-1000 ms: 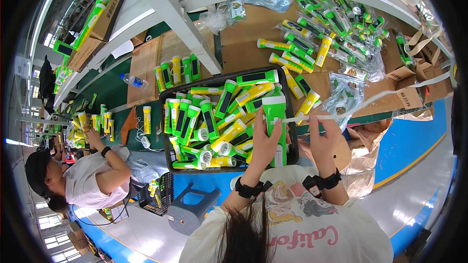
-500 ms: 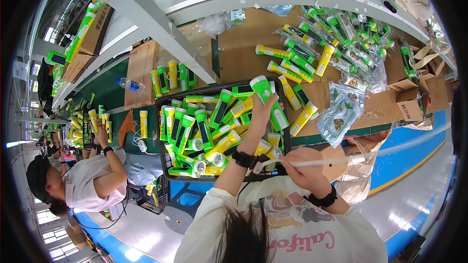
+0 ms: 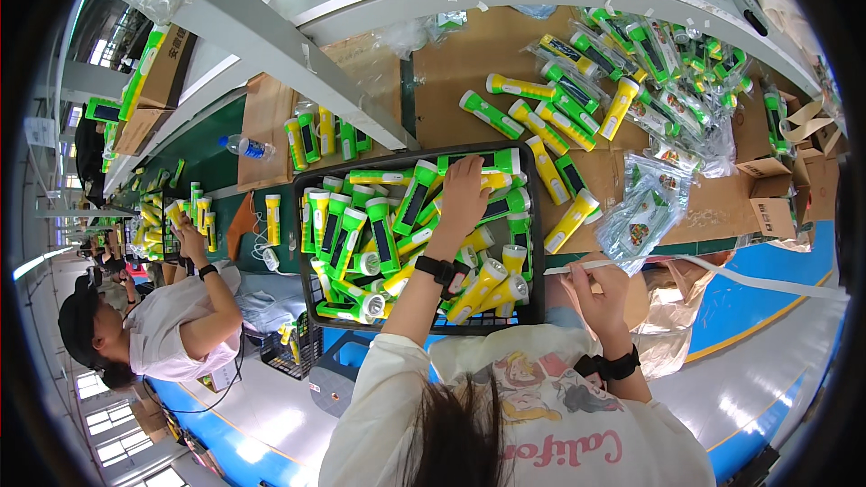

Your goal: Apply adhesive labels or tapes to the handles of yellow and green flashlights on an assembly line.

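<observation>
My left hand reaches over the far part of a black crate heaped with green and yellow flashlights. Its fingers stretch out over a green flashlight with a dark panel, lying along the far rim; their tips are partly hidden. My right hand is closed in a pinch on a white strap, just right of the crate. The strap runs off to the right. Beyond the crate, a green flashlight rests on cardboard beside several loose ones.
Many bagged flashlights pile up at the far right, near clear plastic bags and an open carton. A grey shelf post slants across the far left. At left, a co-worker handles flashlights.
The green flashlight from my left hand now lies on the cardboard beyond the crate. My left hand has come back over the crate. The strap in my right hand has shifted and sags.
</observation>
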Tool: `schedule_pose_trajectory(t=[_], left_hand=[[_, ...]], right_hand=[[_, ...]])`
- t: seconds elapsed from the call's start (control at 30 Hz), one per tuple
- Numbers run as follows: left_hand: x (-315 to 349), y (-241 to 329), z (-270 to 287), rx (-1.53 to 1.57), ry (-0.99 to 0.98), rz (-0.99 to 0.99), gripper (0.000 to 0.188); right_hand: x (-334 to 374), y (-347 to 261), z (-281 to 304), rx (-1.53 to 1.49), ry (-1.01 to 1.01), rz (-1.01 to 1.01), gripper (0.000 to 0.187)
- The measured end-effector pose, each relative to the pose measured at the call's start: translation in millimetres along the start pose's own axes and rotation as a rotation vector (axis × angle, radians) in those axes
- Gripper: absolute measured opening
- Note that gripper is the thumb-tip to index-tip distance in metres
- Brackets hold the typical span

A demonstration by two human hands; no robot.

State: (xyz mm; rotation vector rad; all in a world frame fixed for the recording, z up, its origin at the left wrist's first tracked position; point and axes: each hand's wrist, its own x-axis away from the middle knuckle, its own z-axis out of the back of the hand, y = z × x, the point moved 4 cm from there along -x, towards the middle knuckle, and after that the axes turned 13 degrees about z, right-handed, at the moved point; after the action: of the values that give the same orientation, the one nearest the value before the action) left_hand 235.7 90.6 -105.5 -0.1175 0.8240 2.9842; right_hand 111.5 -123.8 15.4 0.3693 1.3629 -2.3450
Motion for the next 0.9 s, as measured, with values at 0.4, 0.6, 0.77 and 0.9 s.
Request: schedule_pose_trajectory(t=[0.4,0.6,0.77,0.9], left_hand=[[-23.1,7.6,-32.2,-0.616,-0.064,-0.272,0.049],[-19.5,-20.4,0.7,-0.205,-0.067,-0.119,0.038],[9.5,-3.6,49.2,1.038,-0.153,0.256,0.029],[61.1,47.4,77.1,1.557,-0.228,0.418,0.026]], right_hand=[[10.3,-19.9,-7.0,-0.019,0.052,-0.01,0.002],[30.9,-18.4,-0.1,-0.058,0.238,-0.08,0.005],[41.3,-13.7,-6.1,-0.47,0.476,-0.392,0.005],[24.7,-17.4,-25.3,-0.549,0.553,-0.352,0.005]])
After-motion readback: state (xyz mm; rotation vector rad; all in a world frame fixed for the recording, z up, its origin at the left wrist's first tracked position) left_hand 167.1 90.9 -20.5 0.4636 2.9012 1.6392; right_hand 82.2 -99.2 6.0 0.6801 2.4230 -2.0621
